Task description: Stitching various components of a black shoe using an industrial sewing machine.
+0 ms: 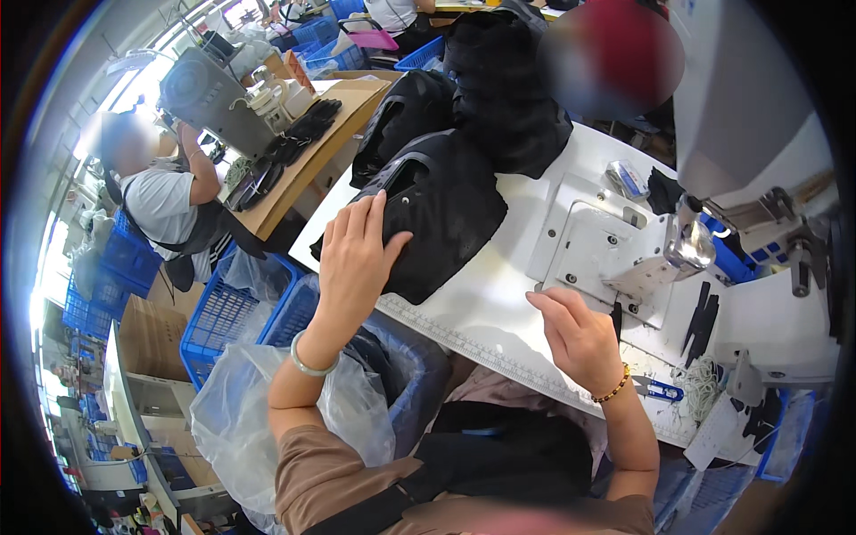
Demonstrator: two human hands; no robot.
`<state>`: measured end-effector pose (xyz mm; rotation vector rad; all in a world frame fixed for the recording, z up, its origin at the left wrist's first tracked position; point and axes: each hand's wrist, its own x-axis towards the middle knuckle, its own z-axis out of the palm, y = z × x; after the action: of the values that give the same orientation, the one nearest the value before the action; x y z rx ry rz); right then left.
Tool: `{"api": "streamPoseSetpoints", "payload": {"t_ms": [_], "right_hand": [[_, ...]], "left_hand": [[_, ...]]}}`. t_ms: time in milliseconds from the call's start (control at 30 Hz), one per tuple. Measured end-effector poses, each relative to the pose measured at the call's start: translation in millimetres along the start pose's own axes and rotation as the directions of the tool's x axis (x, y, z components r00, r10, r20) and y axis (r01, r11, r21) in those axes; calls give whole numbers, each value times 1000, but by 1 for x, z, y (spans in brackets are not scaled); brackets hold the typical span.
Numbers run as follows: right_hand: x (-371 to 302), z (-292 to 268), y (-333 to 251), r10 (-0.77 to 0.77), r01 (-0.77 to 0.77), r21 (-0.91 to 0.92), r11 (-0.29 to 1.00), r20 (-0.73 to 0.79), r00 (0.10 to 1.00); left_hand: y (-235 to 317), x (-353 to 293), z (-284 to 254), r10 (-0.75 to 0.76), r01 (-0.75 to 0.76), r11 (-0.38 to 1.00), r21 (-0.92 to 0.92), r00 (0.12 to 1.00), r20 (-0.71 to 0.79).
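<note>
My left hand (355, 259) lies flat on a black fabric piece (446, 209) at the table's left edge, its fingers stretched out and the thumb apart. The piece has a smooth dark band along its upper part and looks like one of a pile. Over the front of the white table (486, 321), my right hand (578, 337) hovers with its fingers curled together. Whether anything is inside those fingers is hidden. Right of it stands a sewing machine (758, 308) with a metal plate (584, 250) set in the table.
More black fabric pieces (504, 89) are heaped at the back. Blue thread snips (658, 388) and a tangle of pale thread (703, 383) lie at the right. Blue baskets (232, 308) and a clear plastic bag (245, 401) stand left. A co-worker (165, 201) sits at another machine.
</note>
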<state>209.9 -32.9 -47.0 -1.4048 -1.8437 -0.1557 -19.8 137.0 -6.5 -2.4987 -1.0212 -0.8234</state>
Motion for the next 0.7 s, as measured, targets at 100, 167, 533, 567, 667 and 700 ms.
{"api": "streamPoseSetpoints", "payload": {"t_ms": [100,167,533,567,667,700], "right_hand": [[-8,-11,-4,-20,21,-21,1000,15,1000],[-14,-21,-6,-15,16,-17,1000,25,1000],[-36,-20,9,-25,25,-11,1000,-12,1000],[-36,-21,11,-23,23,-7,1000,-18,1000],[-36,-21,15,-14,15,24,1000,-44,999],[-35,-20,16,-19,19,23,1000,-38,999]], "left_hand": [[-3,-5,11,83,-68,988,142,991,-101],[-1,-7,6,164,-134,969,206,977,-138],[16,2,2,46,-46,999,-20,999,-15],[9,4,2,5,-2,996,-86,999,36],[9,14,-9,-83,107,973,-206,989,123],[6,18,-11,-152,183,972,-150,968,199]]}}
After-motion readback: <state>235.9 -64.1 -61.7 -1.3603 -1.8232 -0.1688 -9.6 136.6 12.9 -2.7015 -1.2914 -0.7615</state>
